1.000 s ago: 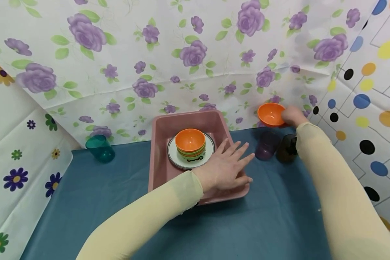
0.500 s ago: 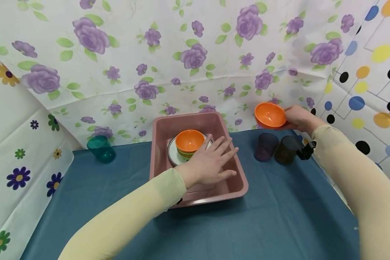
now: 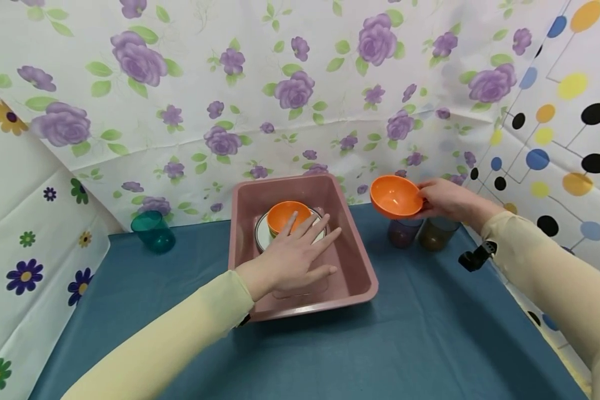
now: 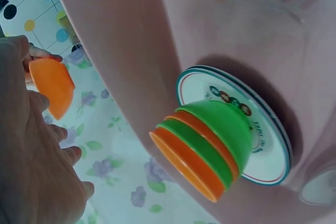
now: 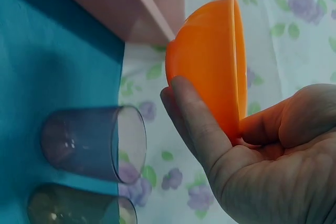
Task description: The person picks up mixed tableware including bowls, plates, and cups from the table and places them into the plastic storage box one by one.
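An orange bowl [image 3: 396, 196] is pinched at its rim by my right hand [image 3: 447, 201], above the cups at the right of the pink basin. In the right wrist view the thumb lies at the rim of that bowl [image 5: 207, 61] and fingers support its underside. My left hand [image 3: 292, 253] is spread over the pink basin [image 3: 352, 278], holding nothing. Beneath it, a stack of orange and green bowls [image 4: 207, 148] stands on white plates [image 4: 273, 156] inside the basin. In the head view the left hand partly covers this stack.
Two tinted cups, one purple [image 3: 402, 233] and one brown [image 3: 436, 233], stand on the blue cloth right of the basin. A teal cup [image 3: 155, 232] stands at the far left. Patterned sheets hang behind and at both sides.
My right hand has brought the orange bowl left and slightly down, toward the basin. My left hand has drawn left and down, from the basin's right side to over its middle.
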Demonstrator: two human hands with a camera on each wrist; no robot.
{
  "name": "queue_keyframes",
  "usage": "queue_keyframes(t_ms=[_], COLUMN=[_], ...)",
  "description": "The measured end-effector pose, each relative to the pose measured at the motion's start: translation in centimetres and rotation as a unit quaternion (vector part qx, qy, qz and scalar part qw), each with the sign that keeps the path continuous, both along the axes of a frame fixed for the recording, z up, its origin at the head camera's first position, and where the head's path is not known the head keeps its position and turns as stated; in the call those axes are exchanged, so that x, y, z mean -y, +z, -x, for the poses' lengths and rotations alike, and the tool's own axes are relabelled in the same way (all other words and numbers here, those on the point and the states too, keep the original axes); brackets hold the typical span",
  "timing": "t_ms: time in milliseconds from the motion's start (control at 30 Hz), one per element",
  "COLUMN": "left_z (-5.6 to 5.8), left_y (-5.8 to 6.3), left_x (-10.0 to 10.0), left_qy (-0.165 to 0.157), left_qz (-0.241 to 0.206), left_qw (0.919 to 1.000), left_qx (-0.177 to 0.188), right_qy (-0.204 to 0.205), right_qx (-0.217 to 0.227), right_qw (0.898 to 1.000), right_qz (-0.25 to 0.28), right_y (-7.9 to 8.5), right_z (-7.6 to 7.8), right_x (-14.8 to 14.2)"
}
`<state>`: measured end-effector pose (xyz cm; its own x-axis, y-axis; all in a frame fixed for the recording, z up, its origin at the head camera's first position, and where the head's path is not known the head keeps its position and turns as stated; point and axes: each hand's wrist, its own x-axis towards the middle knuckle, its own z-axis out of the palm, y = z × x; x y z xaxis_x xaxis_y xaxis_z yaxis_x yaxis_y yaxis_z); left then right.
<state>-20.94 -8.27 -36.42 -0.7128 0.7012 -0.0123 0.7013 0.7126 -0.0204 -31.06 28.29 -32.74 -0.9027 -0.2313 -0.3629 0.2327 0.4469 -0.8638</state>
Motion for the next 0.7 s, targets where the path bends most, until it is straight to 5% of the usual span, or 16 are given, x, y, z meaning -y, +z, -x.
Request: queue_keyframes(t_ms=[700], left_z=[-3.7], left_y=[-1.9], left_x=[8.4], left_qy=[0.046], left_qz=[-0.03], left_qw=[0.9985], left_qx=[-0.003], right_qy=[0.072], right_qx=[0.044], right_qw=[0.995], right_qz=[0.048], right_y=[-1.2], right_z=[-4.9], right_x=[8.2])
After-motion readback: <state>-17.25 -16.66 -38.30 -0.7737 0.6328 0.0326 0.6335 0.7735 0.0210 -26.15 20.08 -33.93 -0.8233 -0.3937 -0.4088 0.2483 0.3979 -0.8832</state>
